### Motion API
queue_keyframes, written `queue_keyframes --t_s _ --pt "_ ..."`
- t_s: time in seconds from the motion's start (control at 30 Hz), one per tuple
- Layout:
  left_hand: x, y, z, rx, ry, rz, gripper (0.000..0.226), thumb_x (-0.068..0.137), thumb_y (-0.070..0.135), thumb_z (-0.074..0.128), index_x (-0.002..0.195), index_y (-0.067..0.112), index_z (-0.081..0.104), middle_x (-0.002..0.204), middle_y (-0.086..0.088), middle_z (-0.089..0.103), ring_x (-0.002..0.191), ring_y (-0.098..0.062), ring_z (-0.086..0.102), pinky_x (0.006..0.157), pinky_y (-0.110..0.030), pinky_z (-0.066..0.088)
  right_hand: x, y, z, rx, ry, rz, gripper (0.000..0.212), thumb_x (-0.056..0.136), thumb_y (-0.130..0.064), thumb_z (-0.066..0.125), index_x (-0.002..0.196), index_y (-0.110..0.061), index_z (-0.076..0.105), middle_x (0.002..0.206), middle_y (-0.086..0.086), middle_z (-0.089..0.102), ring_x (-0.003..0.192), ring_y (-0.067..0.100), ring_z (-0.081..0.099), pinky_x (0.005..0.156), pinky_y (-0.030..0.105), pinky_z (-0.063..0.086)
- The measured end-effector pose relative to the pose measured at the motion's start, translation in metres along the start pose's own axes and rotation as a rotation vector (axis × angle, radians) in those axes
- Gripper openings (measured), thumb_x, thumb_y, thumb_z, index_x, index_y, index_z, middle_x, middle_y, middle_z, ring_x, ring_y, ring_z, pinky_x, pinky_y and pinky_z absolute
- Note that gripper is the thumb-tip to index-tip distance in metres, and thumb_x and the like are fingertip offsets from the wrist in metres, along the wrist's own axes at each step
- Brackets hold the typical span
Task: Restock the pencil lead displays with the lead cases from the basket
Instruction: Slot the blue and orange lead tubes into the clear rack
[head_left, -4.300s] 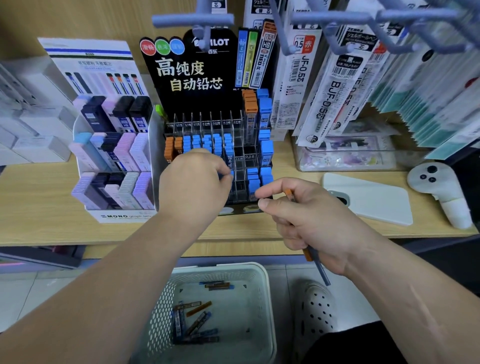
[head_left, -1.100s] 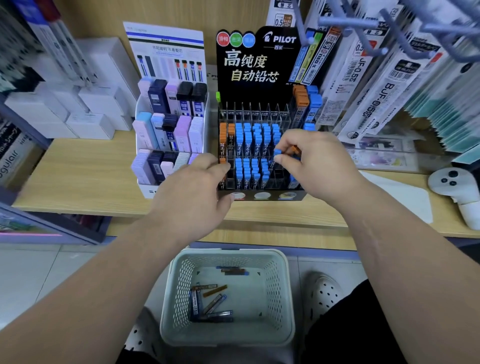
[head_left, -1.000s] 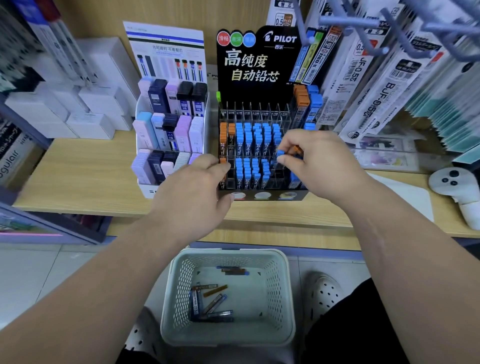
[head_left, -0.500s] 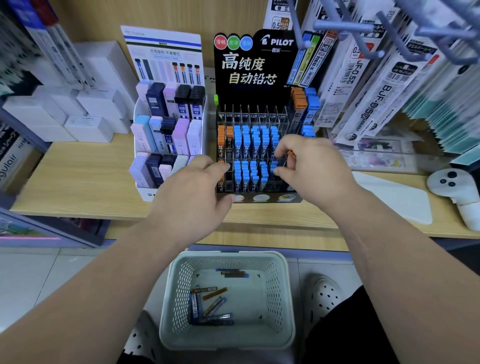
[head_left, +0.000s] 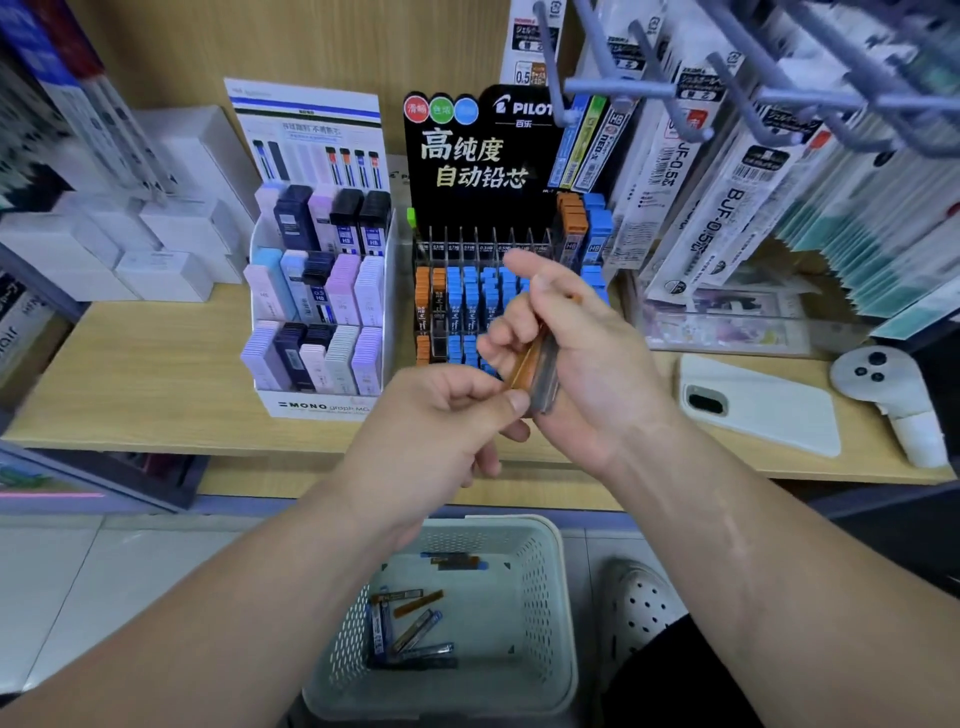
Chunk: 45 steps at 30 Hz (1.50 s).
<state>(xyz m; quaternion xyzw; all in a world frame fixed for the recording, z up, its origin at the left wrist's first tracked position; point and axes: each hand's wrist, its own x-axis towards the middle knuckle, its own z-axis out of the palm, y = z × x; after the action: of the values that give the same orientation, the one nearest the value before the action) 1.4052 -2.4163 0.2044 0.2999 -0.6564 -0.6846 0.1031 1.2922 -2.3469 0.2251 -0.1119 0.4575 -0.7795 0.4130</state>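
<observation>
The black Pilot lead display (head_left: 483, 171) stands on the wooden shelf, its slots holding blue and orange lead cases (head_left: 462, 301). In front of it my right hand (head_left: 587, 364) holds a small bundle of lead cases (head_left: 537, 371), one amber and one dark. My left hand (head_left: 441, 415) pinches the lower end of that bundle with thumb and forefinger. A pale green basket (head_left: 558, 613) sits on the floor below, with several loose lead cases (head_left: 410, 623) in it. Both hands hide part of the display's lower rows.
A white Mono lead display (head_left: 317, 312) stands left of the Pilot one. White boxes (head_left: 156, 239) are stacked further left. Refill packs hang on hooks (head_left: 727, 171) at the upper right. A white phone (head_left: 758, 405) and a white controller (head_left: 893, 395) lie on the shelf's right side.
My right hand has pulled back from the display's slots toward me, turning palm-in with cases in it. My left hand has risen from the display's front edge and taken hold of the bundle's lower end.
</observation>
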Motion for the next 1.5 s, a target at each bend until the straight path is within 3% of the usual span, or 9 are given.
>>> queue_keyframes --t_s 0.1,0.17,0.37,0.6,0.77,0.93,1.03,1.2,1.5 --pt "0.002 -0.001 -0.002 -0.053 0.069 0.007 0.006 0.09 0.012 0.068 0.086 0.011 0.073 0.071 -0.005 0.073 0.049 -0.016 0.052 0.045 -0.023 0.037 -0.001 -0.002 -0.003 -0.251 -0.015 -0.047 0.025 0.109 -0.017 0.041 0.119 -0.015 0.064 0.079 0.005 0.068 0.085 0.019 0.07 0.087 0.036 0.058" --pt "0.003 0.0 -0.005 -0.078 0.11 0.018 0.003 0.089 0.01 0.07 0.087 0.011 0.073 0.072 -0.006 0.073 0.049 -0.015 0.052 0.045 -0.023 0.037 0.0 -0.004 -0.007 -0.542 -0.008 -0.128 0.025 0.109 -0.02 0.041 0.114 -0.019 0.066 0.09 0.003 0.072 0.091 0.016 0.07 0.082 0.034 0.06" --pt "0.006 0.003 -0.022 -0.191 0.218 0.045 0.007 0.09 0.008 0.069 0.087 0.012 0.074 0.075 -0.01 0.073 0.051 -0.016 0.056 0.045 -0.024 0.04 0.003 -0.007 -0.018 -1.072 -0.013 -0.198 0.018 0.104 -0.023 0.053 0.093 -0.027 0.067 0.06 -0.026 0.059 0.054 -0.003 0.052 0.057 0.017 0.035" --pt "0.012 0.008 -0.034 -0.271 0.246 0.149 0.013 0.091 0.008 0.066 0.103 0.011 0.071 0.077 -0.008 0.072 0.056 -0.018 0.06 0.049 -0.026 0.045 0.002 -0.001 -0.008 -0.652 -0.034 0.039 0.01 0.098 -0.012 0.064 0.093 -0.019 0.069 0.067 0.002 0.064 0.047 0.008 0.04 0.044 0.02 0.032" --pt "0.017 0.017 -0.043 -0.374 0.146 0.233 0.024 0.084 0.013 0.065 0.107 0.006 0.067 0.095 -0.013 0.076 0.065 -0.018 0.067 0.057 -0.025 0.053 0.001 0.007 0.001 -0.138 0.015 0.384 0.007 0.1 -0.008 0.058 0.099 -0.011 0.064 0.065 0.004 0.057 0.045 0.004 0.035 0.035 0.013 0.024" --pt "0.025 0.02 -0.048 -0.351 0.107 0.276 0.023 0.079 0.014 0.065 0.102 0.008 0.065 0.099 -0.014 0.076 0.067 -0.018 0.071 0.065 -0.027 0.058 0.003 0.006 0.0 0.015 0.043 0.428 0.008 0.099 -0.007 0.056 0.1 -0.009 0.064 0.066 0.005 0.057 0.044 0.002 0.034 0.035 0.011 0.022" --pt "0.033 0.023 -0.051 -0.305 0.142 0.321 0.009 0.084 0.006 0.066 0.093 0.008 0.067 0.09 -0.015 0.076 0.063 -0.019 0.069 0.062 -0.027 0.057 0.006 0.008 -0.001 -0.335 0.054 0.329 0.012 0.103 -0.012 0.053 0.097 -0.015 0.064 0.07 0.005 0.066 0.042 0.006 0.036 0.036 0.017 0.023" --pt "0.048 0.029 -0.064 -0.107 0.323 0.416 0.012 0.089 -0.002 0.068 0.09 0.009 0.07 0.074 -0.005 0.071 0.066 -0.018 0.067 0.065 -0.026 0.055 0.009 0.004 -0.018 -1.305 0.014 -0.122 0.016 0.103 -0.027 0.052 0.093 -0.026 0.064 0.068 -0.006 0.062 0.053 0.01 0.05 0.051 0.028 0.041" --pt "0.066 0.021 -0.054 0.313 0.484 0.483 0.023 0.087 0.009 0.074 0.081 0.031 0.07 0.061 0.004 0.063 0.054 -0.001 0.052 0.06 -0.013 0.044 0.001 0.004 -0.028 -1.557 -0.109 -0.206 0.014 0.101 -0.035 0.054 0.089 -0.029 0.06 0.063 -0.008 0.058 0.057 0.012 0.057 0.054 0.035 0.048"
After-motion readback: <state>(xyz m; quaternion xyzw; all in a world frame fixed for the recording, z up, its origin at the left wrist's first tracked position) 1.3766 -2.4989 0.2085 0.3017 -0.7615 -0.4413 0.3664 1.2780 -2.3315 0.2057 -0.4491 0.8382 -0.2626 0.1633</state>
